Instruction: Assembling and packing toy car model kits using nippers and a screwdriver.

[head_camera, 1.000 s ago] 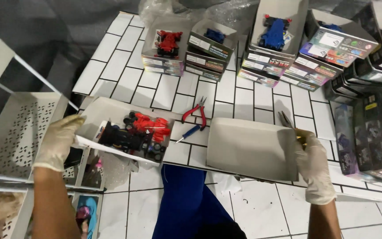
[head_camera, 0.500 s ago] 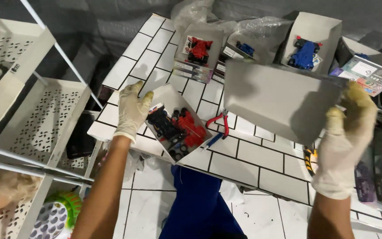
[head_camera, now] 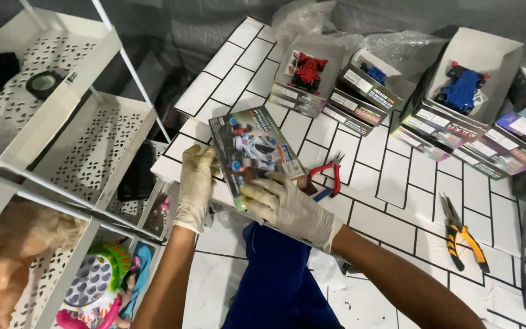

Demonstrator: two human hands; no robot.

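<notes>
Both gloved hands grip flat printed cardboard toy-car box (head_camera: 255,152): left hand (head_camera: 196,186) at edge, right hand (head_camera: 287,204) on lid; red-handled pliers (head_camera: 331,175) probably touching white tiled worktop (head_camera: 397,183).

Head view, steeply down, close

Two gloved hands (head_camera: 197,186) (head_camera: 287,204), two pliers (head_camera: 331,173) (head_camera: 461,231), three open toy-car boxes (head_camera: 305,64) (head_camera: 372,76) (head_camera: 464,85), one lidded box (head_camera: 257,152)
</notes>
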